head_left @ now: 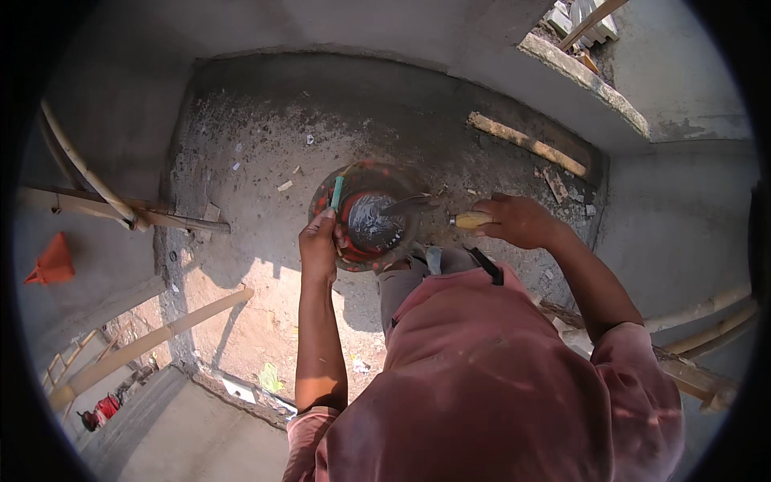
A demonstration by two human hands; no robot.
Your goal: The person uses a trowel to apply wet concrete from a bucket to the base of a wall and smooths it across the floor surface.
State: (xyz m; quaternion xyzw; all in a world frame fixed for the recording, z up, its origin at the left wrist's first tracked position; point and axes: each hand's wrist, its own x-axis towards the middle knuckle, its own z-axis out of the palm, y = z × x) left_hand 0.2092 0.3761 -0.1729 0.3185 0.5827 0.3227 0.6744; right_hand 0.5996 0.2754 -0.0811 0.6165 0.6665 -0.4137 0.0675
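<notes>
A round dark bucket (405, 181) with red-orange marks and a red inner rim hangs or stands in front of me. Wet grey mortar (373, 223) glistens inside it. My left hand (320, 247) is closed at its left side, on what looks like the bucket handle (336, 193), which has a green tube grip. From the right, my right hand (520, 222) grips a trowel by its yellowish wooden handle (472, 219). The trowel's dark blade (411, 206) points left over the bucket's right rim. Whether its tip touches the mortar I cannot tell.
A wooden plank (526, 143) lies along the far right wall. Bamboo poles (152, 350) and boards (120, 211) jut in from the left, where an orange-red piece (51, 259) also shows. Rubble dots the rough floor (257, 173). Upper right is a wall opening with a ledge (585, 79).
</notes>
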